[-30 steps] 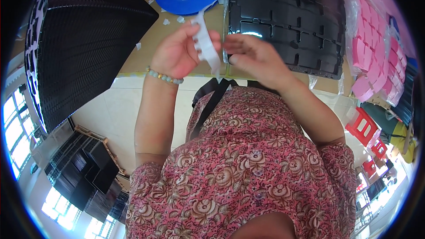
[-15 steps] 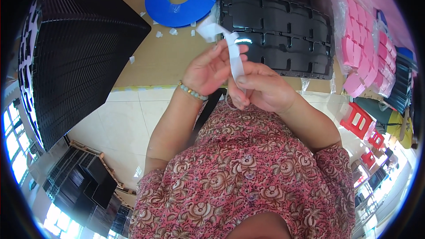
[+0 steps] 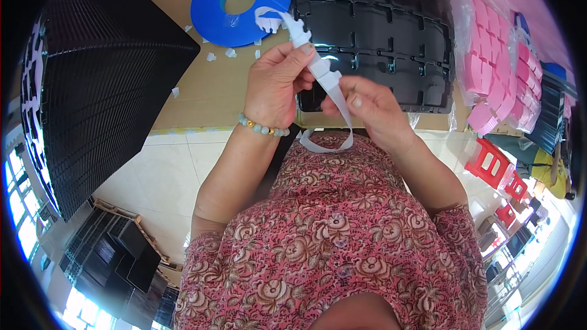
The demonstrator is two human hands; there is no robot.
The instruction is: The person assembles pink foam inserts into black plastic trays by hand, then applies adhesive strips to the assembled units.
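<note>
Both hands, left hand (image 3: 276,88) and right hand (image 3: 372,110), hold a closed grip on the white backing strip (image 3: 321,70) above the table (image 3: 208,85); feeding it taut and untwisted probably serves best.

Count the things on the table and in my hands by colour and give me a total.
White: 1 strip, held by left hand and right hand
Blue: 1 reel disc
Black: 1 moulded tray, 1 tall tray stack
Pink: 1 bag of foam pads
Total: 5
</note>
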